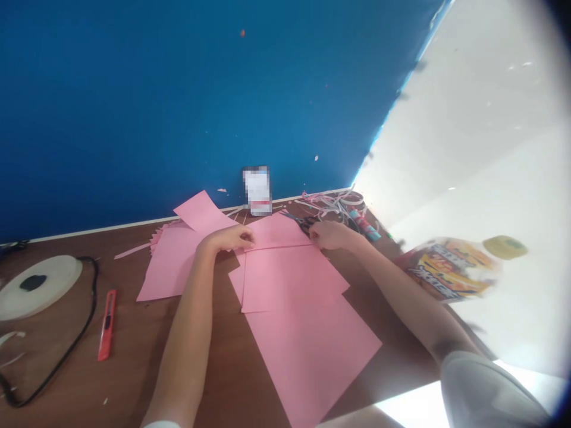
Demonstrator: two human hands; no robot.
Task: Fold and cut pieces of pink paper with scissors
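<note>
From afar I see the left hand and right hand, fingers curled in, at opposite edges of pink paper mid-view; I cannot tell whether either grips it. Scissors lie beside the right hand on the brown bench, which meets a blue wall.

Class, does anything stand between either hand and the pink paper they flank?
Nothing visible blocks the left hand or right hand; both are at the paper. The scissors lie close by the right hand, apparently not between.

Paper sheets are pink, the cutter red, the wall blue.
</note>
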